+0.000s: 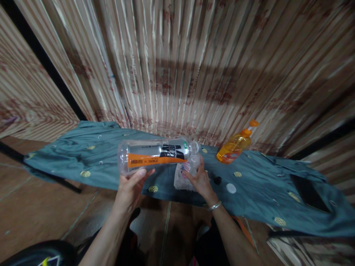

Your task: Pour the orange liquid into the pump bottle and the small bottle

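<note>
My left hand (pixel 133 188) is closed around the lower side of a large clear plastic bottle (pixel 154 153). The bottle lies sideways in the air above the cloth, its capless neck pointing right. Its label is silver, black and orange. My right hand (pixel 200 181) is closed on a small clear plastic piece (pixel 195 161) just under the bottle's neck; whether the two touch I cannot tell. Beneath the right fingers is a crumpled-looking translucent wrapper (pixel 181 183) with red and blue print, partly hidden by the hand.
A green patterned cloth (pixel 108 166) covers the narrow table. Right of my hands are a small black cap (pixel 217 180), a white round lid (pixel 231 188), an orange pump bottle (pixel 233 147) and a black phone (pixel 309 193). A pleated curtain (pixel 177 74) hangs behind.
</note>
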A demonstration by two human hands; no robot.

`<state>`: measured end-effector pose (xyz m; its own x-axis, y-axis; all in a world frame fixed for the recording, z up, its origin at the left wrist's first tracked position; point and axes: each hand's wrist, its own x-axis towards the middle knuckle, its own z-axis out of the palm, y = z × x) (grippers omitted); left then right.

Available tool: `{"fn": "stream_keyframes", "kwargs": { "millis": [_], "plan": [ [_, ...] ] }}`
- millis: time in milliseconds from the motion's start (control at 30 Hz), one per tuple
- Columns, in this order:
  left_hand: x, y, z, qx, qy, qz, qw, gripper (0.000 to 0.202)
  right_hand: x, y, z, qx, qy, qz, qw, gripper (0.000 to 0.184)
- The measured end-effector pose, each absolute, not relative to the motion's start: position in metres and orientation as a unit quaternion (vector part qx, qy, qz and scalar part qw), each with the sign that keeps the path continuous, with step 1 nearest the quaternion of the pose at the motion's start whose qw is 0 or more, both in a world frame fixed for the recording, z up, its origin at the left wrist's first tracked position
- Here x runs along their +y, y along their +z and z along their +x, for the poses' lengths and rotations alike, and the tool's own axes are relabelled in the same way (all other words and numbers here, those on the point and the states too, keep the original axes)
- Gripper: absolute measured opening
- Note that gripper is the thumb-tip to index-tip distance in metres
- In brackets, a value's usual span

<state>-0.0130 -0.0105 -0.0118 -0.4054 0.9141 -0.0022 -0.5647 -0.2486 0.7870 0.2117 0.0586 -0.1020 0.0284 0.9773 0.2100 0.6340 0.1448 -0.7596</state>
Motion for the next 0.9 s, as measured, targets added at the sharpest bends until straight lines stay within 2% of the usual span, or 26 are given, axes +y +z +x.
{"fn": "stream_keyframes", "kwargs": {
  "millis": [133,267,400,633,767,900],
  "plan": [
    [-0.01,-0.012,-0.013,0.366,0.753,0.239,0.492,0.029,0.058,-0.101,0.213,-0.659,0.244,-0.607,0.372,0.108],
    [-0.01,-0.011,-0.013,0.371,0.753,0.237,0.49,0.03,0.057,-0.099,0.225,-0.68,0.25,-0.58,0.371,0.107],
    [-0.009,-0.011,-0.013,0.375,0.749,0.237,0.493,0.029,0.058,-0.094,0.25,-0.686,0.26,-0.543,0.409,0.093],
    [-0.009,-0.009,-0.012,0.374,0.747,0.235,0.496,0.03,0.048,-0.043,0.271,-0.524,0.269,-0.509,0.628,0.041],
    [-0.009,-0.01,-0.013,0.373,0.749,0.235,0.496,0.029,-0.004,0.017,0.241,-0.527,0.38,-0.411,0.639,0.021],
    [-0.009,-0.011,-0.013,0.368,0.749,0.235,0.499,0.027,-0.069,0.064,0.204,-0.595,0.496,-0.287,0.563,0.026]
  ]
}}
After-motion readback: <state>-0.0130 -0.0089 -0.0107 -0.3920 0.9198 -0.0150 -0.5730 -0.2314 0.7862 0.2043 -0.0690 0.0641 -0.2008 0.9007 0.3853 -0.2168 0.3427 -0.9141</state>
